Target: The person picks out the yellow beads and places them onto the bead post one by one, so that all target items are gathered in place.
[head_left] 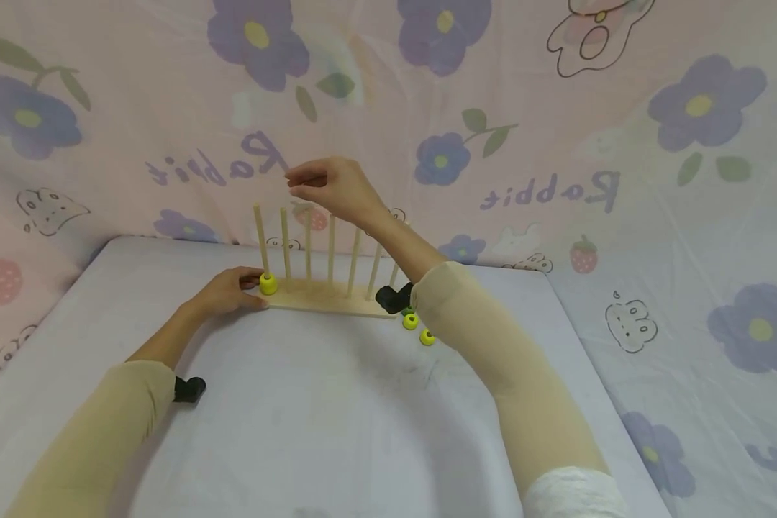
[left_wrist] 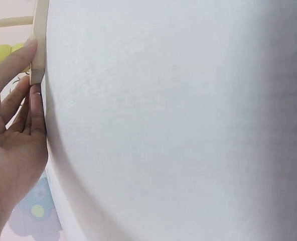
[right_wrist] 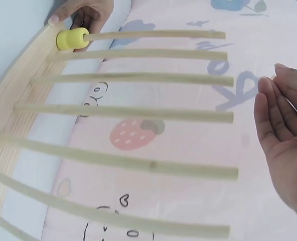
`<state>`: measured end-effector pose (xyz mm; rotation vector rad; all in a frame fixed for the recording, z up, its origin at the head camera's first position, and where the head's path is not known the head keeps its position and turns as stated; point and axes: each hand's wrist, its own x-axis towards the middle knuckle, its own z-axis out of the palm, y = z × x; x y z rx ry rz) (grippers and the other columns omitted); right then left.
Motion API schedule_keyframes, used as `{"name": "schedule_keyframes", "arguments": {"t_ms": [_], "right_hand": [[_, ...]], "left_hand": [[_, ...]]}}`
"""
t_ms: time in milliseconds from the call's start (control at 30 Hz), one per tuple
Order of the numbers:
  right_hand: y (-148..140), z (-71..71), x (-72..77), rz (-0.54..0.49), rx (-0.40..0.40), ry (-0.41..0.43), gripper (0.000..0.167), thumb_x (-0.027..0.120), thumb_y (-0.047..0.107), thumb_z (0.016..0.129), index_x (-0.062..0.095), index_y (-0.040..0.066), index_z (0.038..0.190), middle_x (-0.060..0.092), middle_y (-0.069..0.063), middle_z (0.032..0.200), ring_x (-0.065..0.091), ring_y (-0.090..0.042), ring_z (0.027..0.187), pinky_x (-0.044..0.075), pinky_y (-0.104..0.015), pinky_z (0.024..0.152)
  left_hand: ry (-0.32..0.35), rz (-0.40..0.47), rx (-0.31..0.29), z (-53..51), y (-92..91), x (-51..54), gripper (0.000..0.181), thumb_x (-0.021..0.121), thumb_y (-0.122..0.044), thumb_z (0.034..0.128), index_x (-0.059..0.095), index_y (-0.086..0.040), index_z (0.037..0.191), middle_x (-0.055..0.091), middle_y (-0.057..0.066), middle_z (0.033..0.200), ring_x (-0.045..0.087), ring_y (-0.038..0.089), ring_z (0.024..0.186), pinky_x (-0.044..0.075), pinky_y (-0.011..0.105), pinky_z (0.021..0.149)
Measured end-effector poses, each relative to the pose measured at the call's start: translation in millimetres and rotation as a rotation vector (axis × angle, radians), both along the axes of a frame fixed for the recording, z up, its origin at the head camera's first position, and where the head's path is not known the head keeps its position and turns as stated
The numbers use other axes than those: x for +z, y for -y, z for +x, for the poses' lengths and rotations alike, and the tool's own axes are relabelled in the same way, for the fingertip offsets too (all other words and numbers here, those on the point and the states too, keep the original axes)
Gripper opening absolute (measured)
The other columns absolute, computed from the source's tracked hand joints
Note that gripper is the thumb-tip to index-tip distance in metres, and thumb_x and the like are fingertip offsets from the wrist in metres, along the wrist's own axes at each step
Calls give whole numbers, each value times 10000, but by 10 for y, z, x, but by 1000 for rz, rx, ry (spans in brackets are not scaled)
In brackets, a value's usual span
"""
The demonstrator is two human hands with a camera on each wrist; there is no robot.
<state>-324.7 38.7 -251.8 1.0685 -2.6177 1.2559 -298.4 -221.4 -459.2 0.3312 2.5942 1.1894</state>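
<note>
A wooden peg stand [head_left: 324,298] with a row of upright pegs is on the table. Two yellow beads [right_wrist: 72,39] appear stacked at the bottom of its leftmost peg. My left hand [head_left: 229,291] grips the left end of the base, thumb on the near side and fingers around the end, as the left wrist view [left_wrist: 13,145] also shows. Above the pegs, my right hand [head_left: 337,188] is raised with fingers loosely bent. No object shows between its fingertips, which sit beyond the peg tops in the right wrist view.
Yellow beads [head_left: 427,337] and a partly hidden green bead [head_left: 407,311] lie near the base's right end, beside the right sleeve [head_left: 485,338]. A patterned cloth [head_left: 375,122] hangs behind the white table [head_left: 285,432]. Each wrist carries a black mount [head_left: 191,389].
</note>
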Motion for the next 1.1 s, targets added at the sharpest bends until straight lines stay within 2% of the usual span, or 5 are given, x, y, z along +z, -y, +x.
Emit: {"name": "schedule_keyframes", "arguments": {"t_ms": [267, 533, 800, 1100], "right_hand": [[-307, 19, -39, -46, -34, -36, 291, 723, 188, 924, 726, 61, 1185, 744, -13, 1084, 693, -58, 942, 545, -184, 859], [-627, 50, -94, -112, -34, -44, 285, 721, 168, 924, 723, 40, 1178, 743, -33, 1087, 699, -82, 932, 569, -235, 846], [-927, 57, -133, -152, -60, -4, 272, 700, 116, 932, 712, 8, 1182, 739, -71, 1102, 703, -139, 960, 578, -284, 850], [-1251, 75, -297, -153, -97, 24, 265, 704, 112, 930, 714, 1, 1170, 735, -96, 1111, 711, -173, 975, 576, -287, 882]], "left_hand": [[0, -13, 4, -28, 25, -45, 849, 814, -215, 835, 350, 72, 1485, 426, 297, 1467, 438, 430, 1329, 331, 539, 1146], [2, -15, 0, -34, 3, -26, 844, 813, -203, 837, 348, 70, 1487, 421, 287, 1476, 435, 421, 1337, 328, 530, 1151], [-10, -17, -14, -46, -17, 21, 842, 813, -209, 837, 351, 86, 1477, 440, 305, 1448, 450, 429, 1314, 342, 540, 1138], [-16, -44, -26, -46, 3, 6, 843, 814, -221, 837, 354, 98, 1468, 452, 306, 1431, 461, 430, 1297, 346, 549, 1130]]}}
